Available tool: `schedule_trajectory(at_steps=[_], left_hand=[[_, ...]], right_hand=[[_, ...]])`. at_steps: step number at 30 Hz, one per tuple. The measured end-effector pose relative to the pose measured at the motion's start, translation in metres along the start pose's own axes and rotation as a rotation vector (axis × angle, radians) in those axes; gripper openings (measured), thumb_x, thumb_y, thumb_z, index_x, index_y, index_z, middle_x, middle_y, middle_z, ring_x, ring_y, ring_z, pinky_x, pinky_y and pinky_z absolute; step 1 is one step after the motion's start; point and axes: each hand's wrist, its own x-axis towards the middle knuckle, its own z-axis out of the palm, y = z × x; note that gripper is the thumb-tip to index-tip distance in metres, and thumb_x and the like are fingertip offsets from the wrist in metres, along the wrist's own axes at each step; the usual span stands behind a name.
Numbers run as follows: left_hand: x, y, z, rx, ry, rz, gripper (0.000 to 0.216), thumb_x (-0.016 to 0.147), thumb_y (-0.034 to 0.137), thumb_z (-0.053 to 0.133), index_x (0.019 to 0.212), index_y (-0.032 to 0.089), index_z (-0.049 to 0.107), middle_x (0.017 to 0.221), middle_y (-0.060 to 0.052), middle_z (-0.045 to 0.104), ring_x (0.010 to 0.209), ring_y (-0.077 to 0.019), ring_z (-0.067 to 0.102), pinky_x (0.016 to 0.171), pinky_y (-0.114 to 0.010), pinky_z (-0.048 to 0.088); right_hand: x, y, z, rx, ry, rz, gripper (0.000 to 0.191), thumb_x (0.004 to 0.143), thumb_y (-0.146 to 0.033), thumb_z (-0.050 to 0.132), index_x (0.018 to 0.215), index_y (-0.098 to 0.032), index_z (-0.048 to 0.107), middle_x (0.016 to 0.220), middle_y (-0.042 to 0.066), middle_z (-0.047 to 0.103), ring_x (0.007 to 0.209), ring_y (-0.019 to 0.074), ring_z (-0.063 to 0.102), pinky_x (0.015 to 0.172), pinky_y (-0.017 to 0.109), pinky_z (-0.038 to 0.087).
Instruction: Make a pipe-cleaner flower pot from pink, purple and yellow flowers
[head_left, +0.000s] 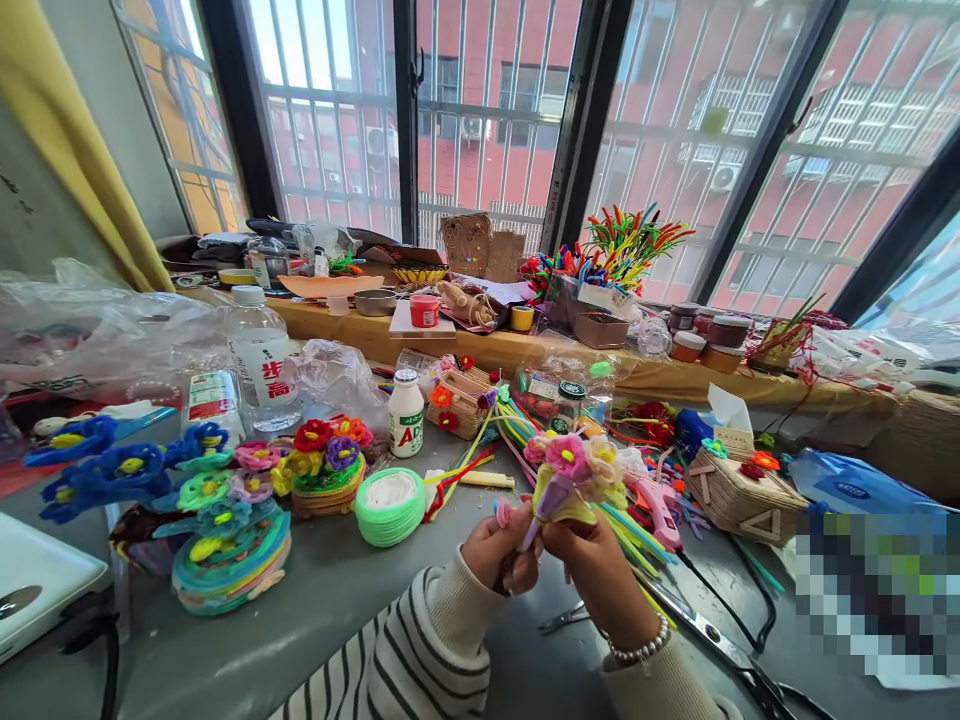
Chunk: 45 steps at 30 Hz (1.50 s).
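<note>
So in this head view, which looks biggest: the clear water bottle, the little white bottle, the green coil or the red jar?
1. Water bottle, clearly largest.
2. Green coil.
3. White bottle, close to the coil in size, so that order is unsure.
4. Red jar, smallest, though it stands farther back on the sill, which shrinks it.

both hands [551, 550] gripping flower bouquet [574, 475], cluttered table [330, 590]
</note>
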Motion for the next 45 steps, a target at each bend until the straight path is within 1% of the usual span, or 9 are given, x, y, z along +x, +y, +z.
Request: schedule_trajectory(at_steps=[6, 12, 16, 19, 25, 28, 33, 38, 45], left_hand=[[0.001, 0.001, -0.004, -0.224, -0.214, -0.158, 0.038, 0.057, 0.046, 0.058, 0.045, 0.012, 0.047, 0.023, 0.009, 0.031, 0.017, -0.0007, 0.016, 0.021, -0.014, 0.014], [-0.002, 0.005, -0.006, -0.306, -0.317, -0.265, 0.037, 0.059, 0.044, 0.058, 0.046, 0.012, 0.046, 0.025, 0.009, 0.031, 0.018, -0.0004, 0.017, 0.022, -0.014, 0.013], [0.001, 0.004, -0.006, -0.290, -0.257, -0.293, 0.037, 0.054, 0.046, 0.061, 0.046, 0.012, 0.046, 0.025, 0.009, 0.033, 0.018, -0.0004, 0.018, 0.022, -0.014, 0.014], [0.003, 0.002, -0.004, -0.178, -0.115, -0.272, 0.042, 0.049, 0.051, 0.061, 0.047, 0.012, 0.048, 0.025, 0.009, 0.035, 0.019, -0.0005, 0.021, 0.023, -0.014, 0.016], [0.003, 0.005, 0.000, 0.105, 0.189, -0.002, 0.044, 0.045, 0.053, 0.061, 0.054, 0.012, 0.048, 0.036, 0.005, 0.049, 0.027, -0.0034, 0.039, 0.031, -0.016, 0.028], [-0.002, 0.009, 0.001, 0.266, 0.180, 0.098, 0.038, 0.051, 0.046, 0.063, 0.063, 0.010, 0.055, 0.045, 0.002, 0.055, 0.035, -0.0051, 0.046, 0.038, -0.017, 0.034], [-0.009, 0.014, 0.002, 0.386, 0.132, 0.051, 0.035, 0.052, 0.042, 0.063, 0.065, 0.010, 0.061, 0.052, 0.000, 0.057, 0.045, -0.0070, 0.051, 0.048, -0.020, 0.040], [-0.009, 0.015, -0.001, 0.456, 0.025, -0.016, 0.035, 0.057, 0.043, 0.059, 0.049, 0.009, 0.056, 0.043, 0.000, 0.052, 0.038, -0.0055, 0.048, 0.040, -0.016, 0.035], [-0.009, 0.013, -0.003, 0.411, -0.026, -0.082, 0.034, 0.056, 0.043, 0.060, 0.050, 0.010, 0.052, 0.042, 0.002, 0.051, 0.033, -0.0058, 0.047, 0.034, -0.017, 0.034]], right_hand=[[-0.001, -0.003, -0.001, -0.008, -0.041, -0.060, 0.012, 0.063, -0.026, 0.060, 0.057, -0.016, 0.057, 0.054, -0.003, 0.053, 0.056, 0.0120, 0.047, 0.062, 0.026, 0.038], [-0.002, 0.003, -0.007, -0.224, 0.076, -0.124, 0.019, 0.066, -0.027, 0.057, 0.051, -0.015, 0.056, 0.055, -0.002, 0.048, 0.058, 0.0120, 0.043, 0.061, 0.025, 0.036], [-0.002, 0.006, -0.008, -0.310, 0.096, -0.128, 0.020, 0.068, -0.029, 0.054, 0.054, -0.015, 0.056, 0.055, -0.001, 0.047, 0.057, 0.0117, 0.041, 0.058, 0.024, 0.036], [-0.002, 0.005, -0.007, -0.349, 0.093, -0.136, 0.020, 0.070, -0.028, 0.051, 0.055, -0.016, 0.055, 0.057, -0.001, 0.047, 0.057, 0.0117, 0.041, 0.057, 0.024, 0.036], [-0.001, -0.002, -0.006, -0.438, 0.109, -0.169, 0.022, 0.071, -0.030, 0.051, 0.054, -0.016, 0.054, 0.057, -0.001, 0.046, 0.058, 0.0117, 0.041, 0.056, 0.023, 0.035], [-0.002, -0.005, -0.007, -0.488, 0.142, -0.170, 0.023, 0.071, -0.031, 0.051, 0.053, -0.016, 0.055, 0.055, -0.002, 0.045, 0.057, 0.0115, 0.040, 0.053, 0.022, 0.033], [-0.003, -0.008, -0.009, -0.541, 0.140, -0.192, 0.022, 0.070, -0.031, 0.051, 0.056, -0.016, 0.059, 0.060, 0.000, 0.047, 0.062, 0.0134, 0.043, 0.057, 0.023, 0.035], [-0.003, -0.010, -0.013, -0.494, 0.054, -0.184, 0.023, 0.069, -0.030, 0.053, 0.051, -0.016, 0.057, 0.058, 0.000, 0.046, 0.062, 0.0135, 0.042, 0.060, 0.024, 0.036], [-0.002, -0.009, -0.017, -0.449, 0.021, -0.151, 0.021, 0.067, -0.028, 0.056, 0.051, -0.015, 0.057, 0.055, -0.001, 0.046, 0.058, 0.0118, 0.041, 0.058, 0.023, 0.035]])
